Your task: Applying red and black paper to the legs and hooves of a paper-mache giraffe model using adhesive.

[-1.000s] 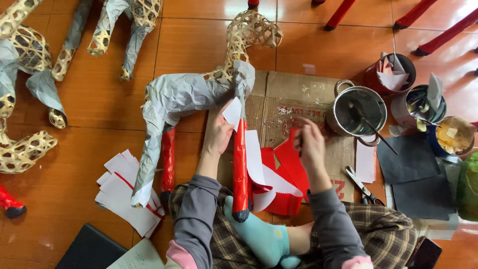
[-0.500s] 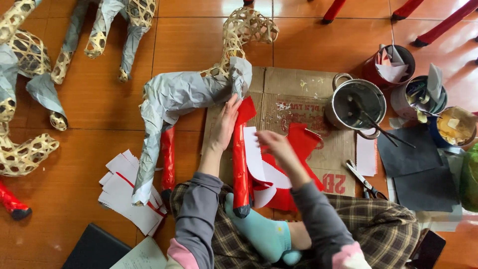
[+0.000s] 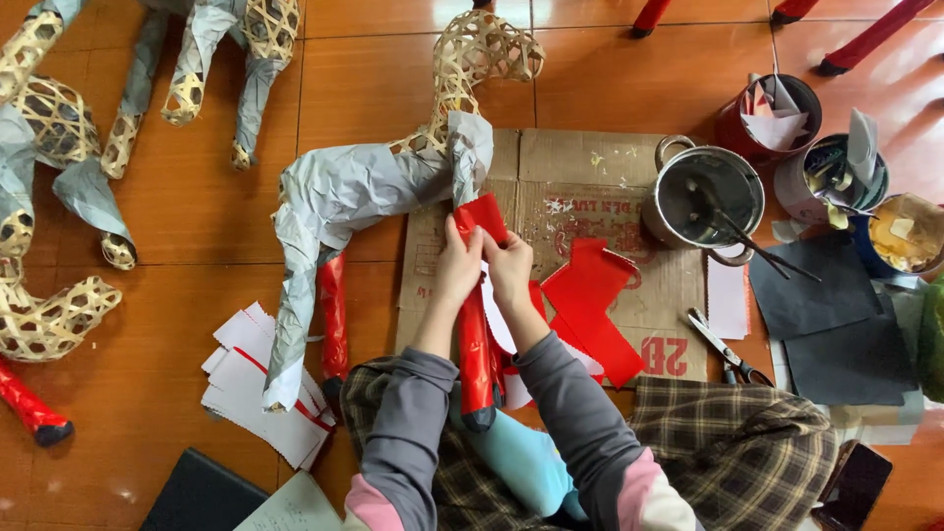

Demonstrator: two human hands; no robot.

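1. Landmark: cardboard sheet (image 3: 590,187) flat on the floor.
2. Woven animal frame (image 3: 393,182) lies across the cardboard's left edge, body wrapped in grey paper, bare lattice head (image 3: 487,49) past the top edge.
3. Red paper piece (image 3: 480,218) sits on the frame's front leg (image 3: 476,344), at the cardboard's left part. Leg is already red down to its dark tip.
4. Left hand (image 3: 458,265): fingers pressed on the red paper piece from the left, pinching it against the leg.
5. Right hand (image 3: 508,267): fingers on the same piece from the right, touching the left hand. Both grasping, neither released.
6. Loose red sheets (image 3: 590,305) lie on the cardboard's middle, just right of the hands.
7. Metal pot (image 3: 708,197) with sticks in it stands on the cardboard's right edge.
8. Scissors (image 3: 723,344) lie at the cardboard's lower right corner.
9. Dark paper sheets (image 3: 826,315) lie right of the cardboard, cans of scraps (image 3: 777,113) above them.
10. Stack of white paper (image 3: 251,383) lies left of the cardboard, under the frame's rear leg.
11. More woven frames (image 3: 59,197) lie far left of the cardboard.
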